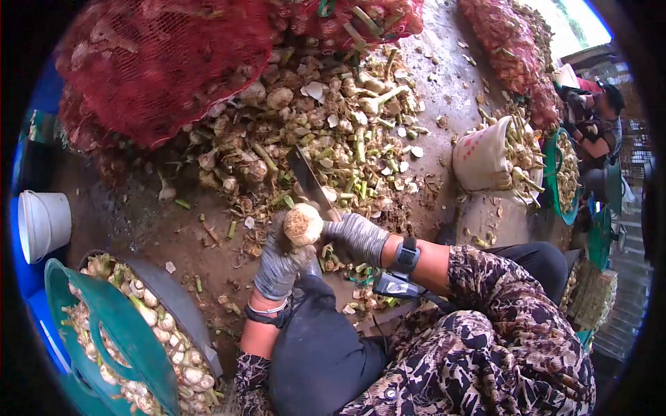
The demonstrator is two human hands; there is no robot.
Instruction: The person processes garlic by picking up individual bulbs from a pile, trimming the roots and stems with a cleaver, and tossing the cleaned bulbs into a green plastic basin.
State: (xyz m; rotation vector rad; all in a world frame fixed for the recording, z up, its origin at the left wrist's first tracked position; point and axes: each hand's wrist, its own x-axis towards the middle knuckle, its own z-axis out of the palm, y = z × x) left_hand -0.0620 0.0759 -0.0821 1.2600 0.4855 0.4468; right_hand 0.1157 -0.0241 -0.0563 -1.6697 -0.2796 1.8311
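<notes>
A garlic bulb [303, 224] with its root end facing up sits in my left hand [279, 260], whose gloved fingers wrap round it from below. My right hand [357, 238], also in a grey glove, is closed on the handle of a knife [310, 179]. The broad blade points up and away, passing just beyond the bulb. Past the blade lies a large heap of garlic bulbs [277, 100], cut stems and peelings on the floor.
Red mesh sacks [166, 62] of garlic stand behind the heap. A green basket [114, 347] of bulbs is at lower left, below a white bucket [45, 223]. A white pail [479, 156] of stems stands right, near another person [600, 128].
</notes>
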